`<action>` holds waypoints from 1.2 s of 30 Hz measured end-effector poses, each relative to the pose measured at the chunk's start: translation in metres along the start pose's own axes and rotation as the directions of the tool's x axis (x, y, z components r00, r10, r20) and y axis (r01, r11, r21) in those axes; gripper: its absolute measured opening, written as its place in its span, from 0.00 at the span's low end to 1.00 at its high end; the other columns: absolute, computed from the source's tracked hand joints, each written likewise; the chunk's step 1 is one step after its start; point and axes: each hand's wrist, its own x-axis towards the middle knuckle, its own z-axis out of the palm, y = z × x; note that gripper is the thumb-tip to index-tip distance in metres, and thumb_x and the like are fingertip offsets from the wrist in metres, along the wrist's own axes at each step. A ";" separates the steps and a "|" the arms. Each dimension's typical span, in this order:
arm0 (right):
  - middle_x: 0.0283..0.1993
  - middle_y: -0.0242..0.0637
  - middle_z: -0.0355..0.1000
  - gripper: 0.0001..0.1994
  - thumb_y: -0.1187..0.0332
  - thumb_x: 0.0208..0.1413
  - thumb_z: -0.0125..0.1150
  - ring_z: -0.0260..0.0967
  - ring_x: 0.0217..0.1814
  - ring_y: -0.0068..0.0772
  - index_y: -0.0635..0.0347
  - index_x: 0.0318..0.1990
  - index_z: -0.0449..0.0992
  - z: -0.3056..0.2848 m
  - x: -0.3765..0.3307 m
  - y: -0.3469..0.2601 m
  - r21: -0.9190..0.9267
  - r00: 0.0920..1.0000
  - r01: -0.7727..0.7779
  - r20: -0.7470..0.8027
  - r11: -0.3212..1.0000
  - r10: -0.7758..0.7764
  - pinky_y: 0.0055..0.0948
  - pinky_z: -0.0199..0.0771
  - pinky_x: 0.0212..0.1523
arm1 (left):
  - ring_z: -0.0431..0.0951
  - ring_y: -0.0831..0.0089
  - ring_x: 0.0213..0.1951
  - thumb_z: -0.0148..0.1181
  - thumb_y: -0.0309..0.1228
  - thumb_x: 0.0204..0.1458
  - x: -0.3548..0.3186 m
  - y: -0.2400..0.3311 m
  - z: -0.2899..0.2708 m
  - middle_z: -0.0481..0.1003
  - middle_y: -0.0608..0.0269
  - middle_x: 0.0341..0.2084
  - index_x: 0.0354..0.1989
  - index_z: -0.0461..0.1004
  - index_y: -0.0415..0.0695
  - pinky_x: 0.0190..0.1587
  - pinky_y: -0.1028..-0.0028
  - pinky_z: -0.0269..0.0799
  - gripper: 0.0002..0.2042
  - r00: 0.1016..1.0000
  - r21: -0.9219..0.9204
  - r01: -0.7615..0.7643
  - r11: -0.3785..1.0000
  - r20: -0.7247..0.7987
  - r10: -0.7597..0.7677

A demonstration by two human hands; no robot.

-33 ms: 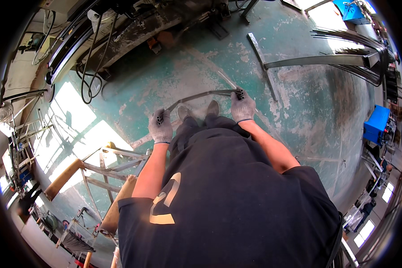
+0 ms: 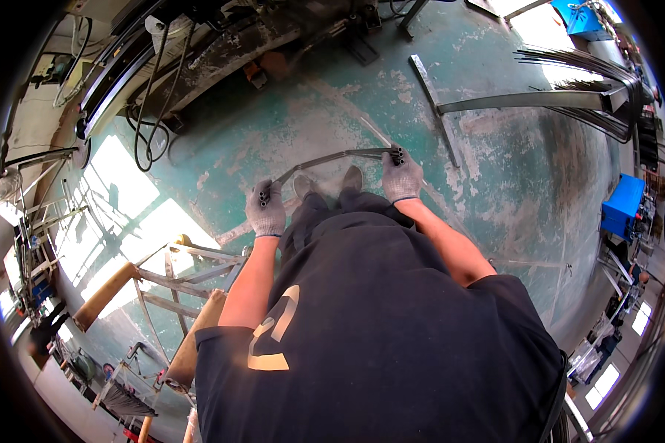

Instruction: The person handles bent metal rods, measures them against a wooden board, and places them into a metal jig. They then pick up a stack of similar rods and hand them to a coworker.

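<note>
Single head view: fisheye looks steeply down over torso onto green floor (image 2: 273,140), hands near centre.

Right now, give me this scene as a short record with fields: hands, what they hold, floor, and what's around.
left hand: gloved, gripping one end of the bundle
right hand: gloved, gripping the other end
metal tubes: thin bundle, bowed between both hands
floor: worn green paint
metal frame: lying on the floor ahead to the right
cables: black, looped at upper left
blue box: far right
</note>
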 end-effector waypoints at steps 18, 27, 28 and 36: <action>0.41 0.45 0.86 0.21 0.52 0.65 0.70 0.85 0.45 0.44 0.59 0.54 0.85 -0.014 0.008 -0.025 -0.057 0.989 -0.025 0.143 0.998 0.033 0.39 0.81 0.49 | 0.83 0.66 0.38 0.69 0.32 0.63 0.009 0.003 -0.001 0.82 0.55 0.38 0.45 0.83 0.41 0.45 0.69 0.78 0.09 1.000 0.000 -0.022 1.000 0.002 0.022; 0.43 0.50 0.84 0.16 0.52 0.66 0.66 0.82 0.49 0.58 0.53 0.49 0.87 -0.015 0.017 -0.033 -0.144 0.977 0.030 0.214 0.989 0.001 0.47 0.81 0.49 | 0.83 0.72 0.40 0.69 0.28 0.62 0.013 -0.011 0.009 0.82 0.60 0.39 0.43 0.83 0.40 0.47 0.71 0.78 0.06 0.997 -0.029 -0.049 0.998 -0.053 0.047; 0.43 0.50 0.84 0.16 0.52 0.66 0.67 0.82 0.49 0.58 0.53 0.48 0.87 -0.018 0.018 -0.034 -0.151 0.976 0.039 0.219 0.988 -0.005 0.47 0.81 0.49 | 0.83 0.72 0.40 0.69 0.28 0.62 0.013 -0.010 0.011 0.83 0.60 0.39 0.44 0.83 0.40 0.48 0.71 0.78 0.06 0.998 -0.045 -0.037 0.998 -0.057 0.034; 0.41 0.51 0.82 0.17 0.55 0.69 0.54 0.79 0.48 0.62 0.57 0.40 0.83 -0.026 0.017 -0.042 -0.097 0.967 0.090 0.249 0.991 -0.063 0.56 0.77 0.48 | 0.84 0.67 0.40 0.68 0.30 0.63 0.012 -0.007 0.014 0.83 0.56 0.39 0.45 0.83 0.40 0.47 0.70 0.79 0.08 0.996 -0.102 0.012 0.995 -0.089 -0.021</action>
